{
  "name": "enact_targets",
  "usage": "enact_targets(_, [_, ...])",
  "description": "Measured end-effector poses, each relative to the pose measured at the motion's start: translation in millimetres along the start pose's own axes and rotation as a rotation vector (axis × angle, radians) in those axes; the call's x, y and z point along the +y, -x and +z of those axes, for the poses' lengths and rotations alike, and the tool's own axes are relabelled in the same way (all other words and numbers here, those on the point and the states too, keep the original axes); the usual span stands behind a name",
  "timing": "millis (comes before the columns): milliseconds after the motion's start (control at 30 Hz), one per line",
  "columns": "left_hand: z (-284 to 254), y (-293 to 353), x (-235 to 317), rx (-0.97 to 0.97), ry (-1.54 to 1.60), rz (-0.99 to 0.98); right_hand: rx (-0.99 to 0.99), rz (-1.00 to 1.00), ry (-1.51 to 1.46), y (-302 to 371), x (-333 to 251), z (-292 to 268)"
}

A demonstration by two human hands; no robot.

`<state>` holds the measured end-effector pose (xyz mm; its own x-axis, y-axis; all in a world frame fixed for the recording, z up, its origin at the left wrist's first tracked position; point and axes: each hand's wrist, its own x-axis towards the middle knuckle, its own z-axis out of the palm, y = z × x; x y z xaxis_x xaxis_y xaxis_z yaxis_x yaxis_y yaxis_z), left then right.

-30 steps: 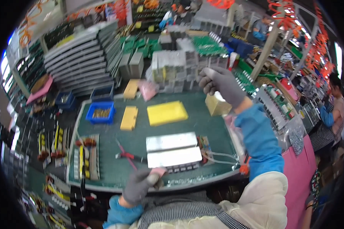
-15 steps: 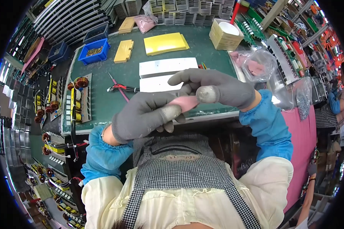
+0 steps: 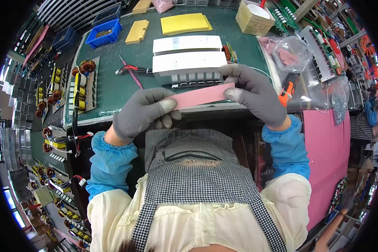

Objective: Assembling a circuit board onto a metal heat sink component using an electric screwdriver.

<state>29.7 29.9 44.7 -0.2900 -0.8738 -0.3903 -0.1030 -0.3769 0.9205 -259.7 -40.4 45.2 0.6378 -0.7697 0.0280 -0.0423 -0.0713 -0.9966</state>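
A flat pink strip [image 3: 201, 96] is stretched level between my two grey-gloved hands, just above the near edge of the bench. My left hand [image 3: 143, 111] pinches its left end between thumb and fingers. The other end is gripped by my right hand [image 3: 256, 93], thumb on top. Directly behind the strip stands a silver metal heatsink assembly [image 3: 189, 62] with two smooth white-looking top plates and dark parts along its lower front. Red and black wires [image 3: 135, 69] come out of its left side, and a copper coil [image 3: 227, 53] shows at its right.
On the green bench [image 3: 109, 84] lie a slim pink tool [image 3: 131, 72], a blue screw bin [image 3: 104, 33], yellow sheets [image 3: 185, 24] and a circuit board [image 3: 83, 86]. An orange-and-black tool [image 3: 288, 90] and a clear bag [image 3: 290, 54] are at right. Another person's arm [image 3: 332, 231] shows lower right.
My hands have moved apart, and the pink strip, curled between them before, is now drawn out straight. The heatsink's front, earlier behind my hands, now shows.
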Motion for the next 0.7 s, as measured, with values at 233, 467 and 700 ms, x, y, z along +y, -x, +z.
enact_targets(233, [11.0,-2.6,-37.5,0.17,0.065,0.125,0.368,-0.22,0.368,16.0,37.7,28.3])
enact_targets(467, [31.6,-33.5,-67.7,0.909,-0.556,0.709,0.809,-0.521,0.625,-12.6,85.3,58.9])
enact_targets(700, [22.4,-65.4,-69.7,1.147,-0.744,0.777,0.977,-0.568,0.782,-36.9,102.2,57.3])
